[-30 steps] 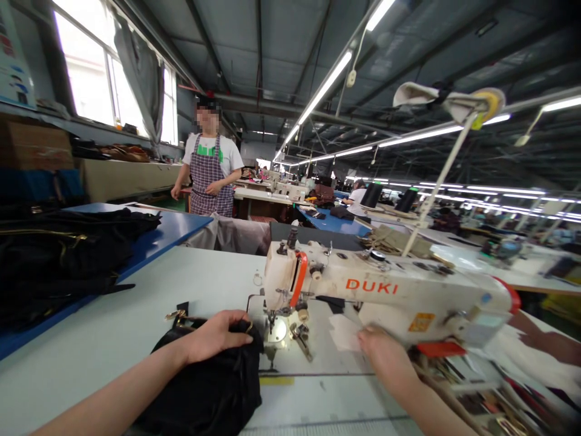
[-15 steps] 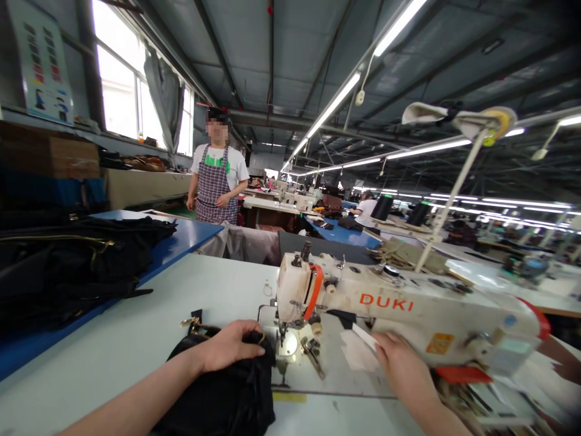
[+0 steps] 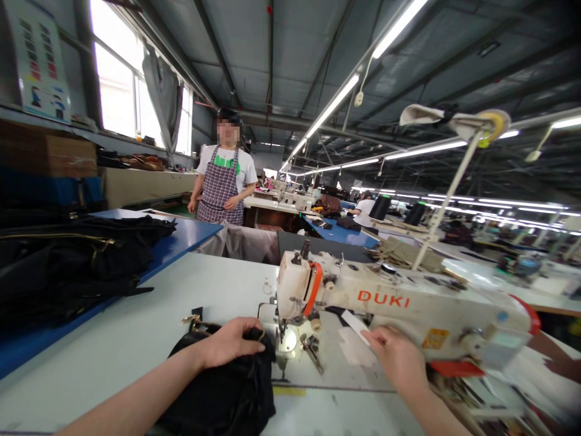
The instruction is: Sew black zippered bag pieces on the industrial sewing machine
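My left hand [image 3: 230, 344] grips the upper edge of a black fabric bag [image 3: 227, 396], thumb and fingers pinched on it. The bag lies just left of the sewing machine's needle area, and a gold zipper pull [image 3: 190, 319] shows at its far corner. Between the thumb and fingers of my right hand [image 3: 394, 351] is a narrow white strip [image 3: 354, 325], its free end pointing up and left. Beneath the strip, white paper-like pieces [image 3: 356, 348] lie on the machine bed. The DUKI sewing machine [image 3: 340, 290] stands behind and between my hands.
Black bags with gold zippers [image 3: 68, 260] are piled on a blue table [image 3: 195, 233] at left. A person [image 3: 222, 181] in a checked apron stands beyond it. A small metal attachment [image 3: 312, 352] sits beside the needle plate. A slanted thread-stand pole [image 3: 449, 197] rises at right.
My right hand has shifted slightly left and up with the white strip, whose free end now reaches higher. The person in the apron has moved a little right. My left hand stays on the bag.
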Motion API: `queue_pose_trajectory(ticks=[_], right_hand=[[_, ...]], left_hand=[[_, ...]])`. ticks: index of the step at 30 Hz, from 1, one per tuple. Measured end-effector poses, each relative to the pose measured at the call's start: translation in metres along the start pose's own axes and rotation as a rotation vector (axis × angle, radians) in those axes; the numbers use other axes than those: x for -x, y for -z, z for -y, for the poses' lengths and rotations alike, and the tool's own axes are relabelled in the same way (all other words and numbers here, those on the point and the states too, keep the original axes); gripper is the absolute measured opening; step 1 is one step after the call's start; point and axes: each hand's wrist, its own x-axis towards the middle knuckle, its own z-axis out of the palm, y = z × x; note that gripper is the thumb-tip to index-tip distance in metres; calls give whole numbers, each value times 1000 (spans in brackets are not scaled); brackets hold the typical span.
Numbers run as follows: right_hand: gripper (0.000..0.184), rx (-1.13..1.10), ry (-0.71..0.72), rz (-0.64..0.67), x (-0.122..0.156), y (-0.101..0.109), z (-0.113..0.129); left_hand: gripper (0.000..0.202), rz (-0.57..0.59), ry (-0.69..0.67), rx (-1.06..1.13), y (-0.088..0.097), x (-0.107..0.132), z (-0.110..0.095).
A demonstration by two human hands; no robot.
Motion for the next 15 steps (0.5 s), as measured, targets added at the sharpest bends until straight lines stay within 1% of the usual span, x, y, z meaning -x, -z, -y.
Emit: queue_pose_trajectory(ticks=[3,7,10,15], right_hand=[[58,52,-38,-8,-3,-6,2],[57,102,-35,26,-5,-13,0],[49,111,-32,62,-5,-16,-3],[31,63,2,149,-2,-16,-13]], left_hand=[[26,12,15,28,0,0,0],[25,20,4,46,0,0,-1],[24,20,5,51,0,0,0],[26,29,-12,17,0,-1,3]])
